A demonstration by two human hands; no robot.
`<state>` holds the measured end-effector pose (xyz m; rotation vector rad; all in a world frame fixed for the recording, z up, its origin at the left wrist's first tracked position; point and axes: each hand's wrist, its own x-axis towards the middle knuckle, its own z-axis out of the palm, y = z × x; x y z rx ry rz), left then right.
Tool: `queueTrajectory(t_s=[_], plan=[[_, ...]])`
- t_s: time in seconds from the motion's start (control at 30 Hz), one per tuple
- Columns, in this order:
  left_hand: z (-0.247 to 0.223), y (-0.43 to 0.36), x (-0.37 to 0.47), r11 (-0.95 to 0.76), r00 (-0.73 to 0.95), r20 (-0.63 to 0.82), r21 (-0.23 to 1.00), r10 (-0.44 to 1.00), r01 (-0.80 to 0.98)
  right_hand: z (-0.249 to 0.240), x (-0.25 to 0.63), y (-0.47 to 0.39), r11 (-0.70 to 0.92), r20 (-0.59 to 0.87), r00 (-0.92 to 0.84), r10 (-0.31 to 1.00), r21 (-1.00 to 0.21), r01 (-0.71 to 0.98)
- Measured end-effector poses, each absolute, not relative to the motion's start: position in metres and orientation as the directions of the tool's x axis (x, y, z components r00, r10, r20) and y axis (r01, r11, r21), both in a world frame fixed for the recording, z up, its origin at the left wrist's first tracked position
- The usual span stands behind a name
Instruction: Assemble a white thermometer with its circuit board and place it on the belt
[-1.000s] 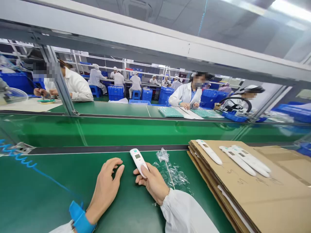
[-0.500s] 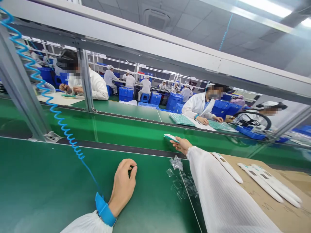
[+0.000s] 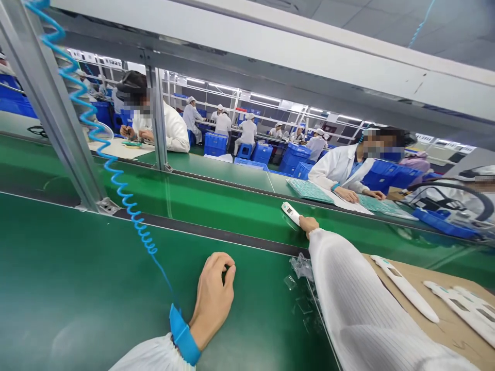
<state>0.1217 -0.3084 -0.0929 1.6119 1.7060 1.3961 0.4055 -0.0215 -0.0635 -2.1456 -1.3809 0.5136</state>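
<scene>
Fingers (image 3: 228, 265) of my left hand (image 3: 212, 299) are curled loosely inward, grasping nothing, the hand resting on the green bench (image 3: 77, 288) at about 6 o'clock, close to me. A blue wrist strap (image 3: 183, 335) sits around that wrist, and its coiled blue cord (image 3: 116, 180) climbs away toward 10 o'clock, past a slanted metal post (image 3: 58, 118).

Just to the right of my left hand, at about 5 o'clock, crumpled clear plastic bags (image 3: 301, 273) lie on the bench, partly under my right sleeve (image 3: 348, 299). At 4 o'clock a sheet of cardboard (image 3: 444, 324) carries several white thermometers (image 3: 404, 288) lying flat, side by side, well apart from both hands.

My right arm stretches out toward 1 o'clock, across the dark strip at the bench's far edge. My right hand (image 3: 308, 224) is mostly hidden behind the sleeve; what shows of it is closed on the near end of a white digital thermometer (image 3: 290, 212), whose small display faces up. The thermometer is over the green conveyor belt (image 3: 216, 206); I cannot tell whether it touches the belt.

Beyond the belt, at 1 o'clock, a co-worker in a white coat (image 3: 336, 167) has both hands on green sheets (image 3: 309, 190). At 11 o'clock another person in white (image 3: 170, 131) works at a further bench, with blue crates (image 3: 263, 153) and more people seated behind.
</scene>
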Motion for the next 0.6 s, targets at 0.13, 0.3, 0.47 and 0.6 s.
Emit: queueTrajectory(t_s=[0.13,0.3,0.47,0.6], plan=[[-0.093,-0.308,0.121,-0.182,-0.246,0.348,0.838,0.905,0.514,-0.058,0.426,-0.04,-0.331,-0.017,0.369,0.929,-0.48,0.812],[-0.093,-0.307,0.121,-0.212,-0.236,0.379,0.826,0.895,0.522,-0.065,0.432,-0.096,-0.117,0.145,0.194,0.97,-0.42,0.9],[-0.092,-0.308,0.121,-0.22,-0.215,0.387,0.81,0.896,0.543,-0.102,0.404,-0.179,0.224,0.334,-0.083,0.939,-0.409,0.885],[-0.092,-0.309,0.119,-0.213,-0.174,0.376,0.786,0.91,0.58,-0.124,0.38,-0.226,0.359,0.5,-0.139,0.855,-0.377,0.854]])
